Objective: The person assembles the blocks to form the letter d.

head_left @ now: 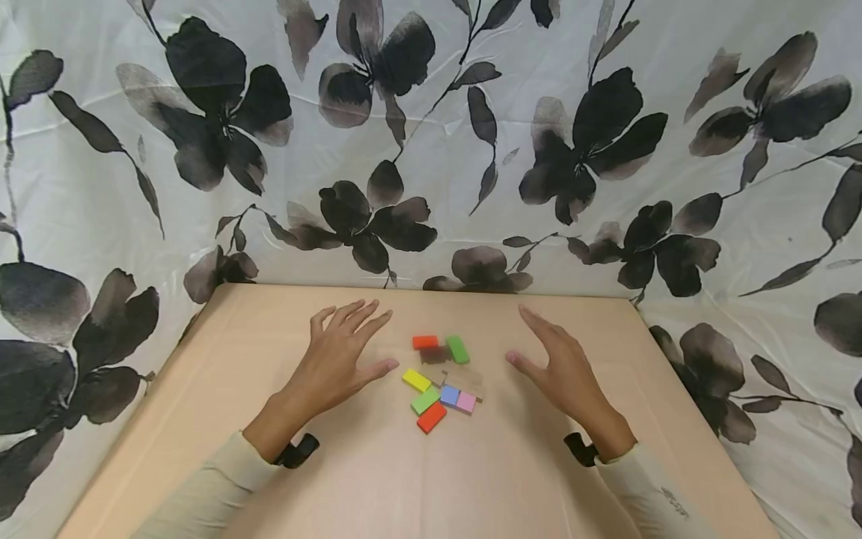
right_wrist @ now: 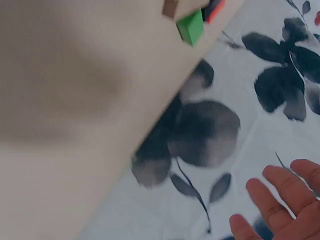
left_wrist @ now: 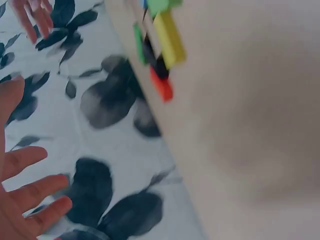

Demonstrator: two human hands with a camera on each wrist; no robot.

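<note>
Both hands are held apart over the table, one on each side of a small cluster of coloured blocks. My left hand point(head_left: 340, 359) has its fingers spread and its thumb toward the yellow block point(head_left: 416, 379); nothing is in it. Empty too, my right hand point(head_left: 555, 367) has its fingers extended toward the cluster from the right. At the back lie a red block point(head_left: 425, 342) and a green block point(head_left: 457, 349) beside a dark piece point(head_left: 436, 355). Nearer the front are a second green block point(head_left: 425, 400), another red block point(head_left: 431, 418), a blue block point(head_left: 450, 395) and a pink block point(head_left: 466, 403).
A wood-coloured piece point(head_left: 469, 380), close in tone to the table point(head_left: 377, 479), lies among the blocks. Behind the table's far edge hangs a white cloth point(head_left: 465, 180) with dark flowers. Each wrist wears a black strap, such as the left one point(head_left: 298, 452).
</note>
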